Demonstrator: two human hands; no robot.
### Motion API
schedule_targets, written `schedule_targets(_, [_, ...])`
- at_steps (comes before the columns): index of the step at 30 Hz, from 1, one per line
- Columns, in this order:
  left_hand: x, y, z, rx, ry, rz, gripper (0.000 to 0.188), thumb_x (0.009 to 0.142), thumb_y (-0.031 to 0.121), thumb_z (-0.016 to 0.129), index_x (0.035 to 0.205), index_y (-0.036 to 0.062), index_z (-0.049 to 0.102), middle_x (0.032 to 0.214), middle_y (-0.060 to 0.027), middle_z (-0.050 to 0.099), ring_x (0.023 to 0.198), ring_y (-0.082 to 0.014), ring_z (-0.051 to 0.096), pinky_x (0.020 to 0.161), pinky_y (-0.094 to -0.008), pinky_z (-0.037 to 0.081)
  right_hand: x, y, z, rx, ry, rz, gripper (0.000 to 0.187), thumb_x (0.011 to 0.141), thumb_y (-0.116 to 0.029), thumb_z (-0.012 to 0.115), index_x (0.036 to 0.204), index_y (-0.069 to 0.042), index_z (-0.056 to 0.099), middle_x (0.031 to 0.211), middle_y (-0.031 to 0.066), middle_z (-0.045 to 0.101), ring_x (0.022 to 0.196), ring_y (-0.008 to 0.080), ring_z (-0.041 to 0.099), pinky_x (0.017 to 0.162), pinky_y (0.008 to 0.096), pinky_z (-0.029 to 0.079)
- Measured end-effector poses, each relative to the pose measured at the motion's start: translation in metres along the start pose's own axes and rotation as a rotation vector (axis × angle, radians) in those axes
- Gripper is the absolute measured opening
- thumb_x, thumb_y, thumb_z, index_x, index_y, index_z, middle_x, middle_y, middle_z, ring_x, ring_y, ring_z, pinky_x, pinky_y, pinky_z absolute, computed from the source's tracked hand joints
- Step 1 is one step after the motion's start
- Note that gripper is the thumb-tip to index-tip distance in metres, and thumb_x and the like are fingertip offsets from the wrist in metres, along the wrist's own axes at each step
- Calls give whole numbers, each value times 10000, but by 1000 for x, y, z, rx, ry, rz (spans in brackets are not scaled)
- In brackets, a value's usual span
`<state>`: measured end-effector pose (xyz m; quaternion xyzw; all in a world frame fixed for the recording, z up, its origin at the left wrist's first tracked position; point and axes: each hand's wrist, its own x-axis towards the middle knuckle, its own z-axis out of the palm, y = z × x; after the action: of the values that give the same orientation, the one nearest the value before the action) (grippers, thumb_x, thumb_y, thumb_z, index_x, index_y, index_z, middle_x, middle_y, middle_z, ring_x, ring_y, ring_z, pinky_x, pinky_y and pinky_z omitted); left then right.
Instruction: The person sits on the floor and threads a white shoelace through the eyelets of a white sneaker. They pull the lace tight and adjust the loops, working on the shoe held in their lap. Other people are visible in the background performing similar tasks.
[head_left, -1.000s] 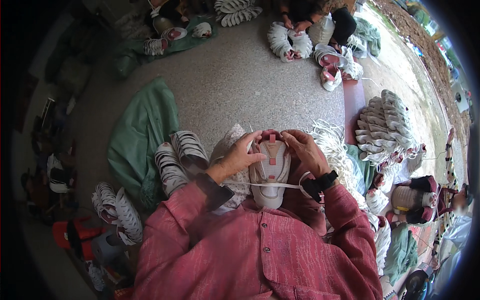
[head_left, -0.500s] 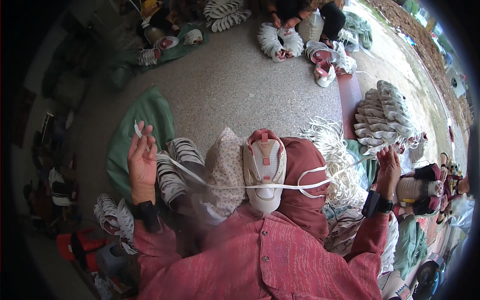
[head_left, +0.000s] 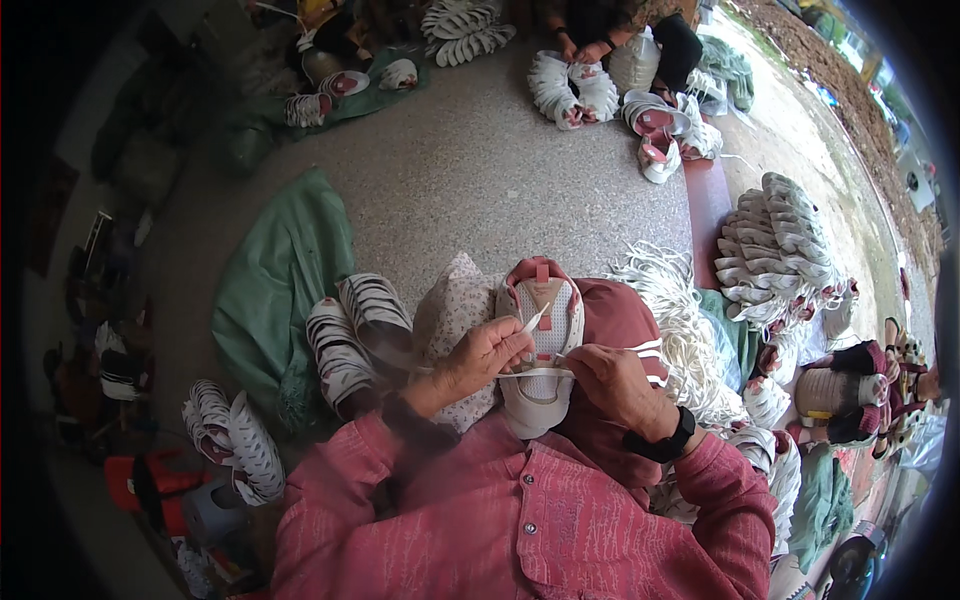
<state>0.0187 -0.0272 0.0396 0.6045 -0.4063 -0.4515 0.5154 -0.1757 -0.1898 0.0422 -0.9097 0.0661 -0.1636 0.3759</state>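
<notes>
A cream and pink shoe upper (head_left: 535, 412) rests on my lap, its toe toward me. A flat white shoelace (head_left: 536, 374) crosses it near the lower eyelets. My left hand (head_left: 480, 357) is closed in a pinch over the shoe's left side, with a tip of the lace sticking up from the fingers. On the other side, my right hand (head_left: 622, 388) pinches the lace at the right eyelet edge, the fingertips partly hidden. Loose lace loops out to the right past that hand, over the dark red cloth (head_left: 615, 318) on my leg.
A heap of white laces (head_left: 668, 300) lies on my right, with stacked shoe uppers (head_left: 770, 240) beyond. More nested uppers (head_left: 340, 345) and a green sack (head_left: 285, 270) are on my left. Across the floor (head_left: 470, 180), other people's hands (head_left: 582, 50) work among uppers.
Both hands have come in from wide apart to the shoe upper. The lace, stretched straight across before, now lies short over the shoe with its slack looping to the right.
</notes>
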Motion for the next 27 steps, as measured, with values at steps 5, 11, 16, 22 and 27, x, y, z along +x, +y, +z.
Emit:
schedule_targets(5, [1,-10,7,283,58,181,222,1028,171,574,1057,2,714,882,-13,530,794,-100,541,733,-246,463,-1,-1,10,-157,-67,-89,75,856,-84,627,863,-23,583,770,140,612,725,348,646,620,433,521])
schedule_targets(11, [1,-9,9,284,49,197,204,1020,135,578,1030,-1,729,903,-24,521,843,-112,543,753,-243,447,1,-1,19,-107,-50,-56,110,848,-107,622,835,-25,550,743,153,594,712,364,632,615,452,512])
schedule_targets(16, [-1,-6,9,256,42,152,194,1019,125,576,1021,-4,721,909,-23,521,828,-114,544,739,-252,456,6,-2,17,52,-34,42,112,874,-111,610,841,-20,555,723,190,593,672,406,610,594,475,497])
schedule_targets(22, [0,-14,9,268,61,205,194,1021,132,575,1016,-7,710,920,-22,525,835,-102,552,748,-242,464,9,1,14,-205,-186,-159,112,834,-68,625,920,-8,584,778,137,600,732,343,640,624,431,517])
schedule_targets(27, [1,-13,9,265,57,206,189,1020,132,576,1027,-7,705,919,-26,531,849,-116,567,763,-249,473,16,1,13,-209,-230,-262,257,798,-67,626,1042,15,624,845,117,633,783,310,664,638,405,539])
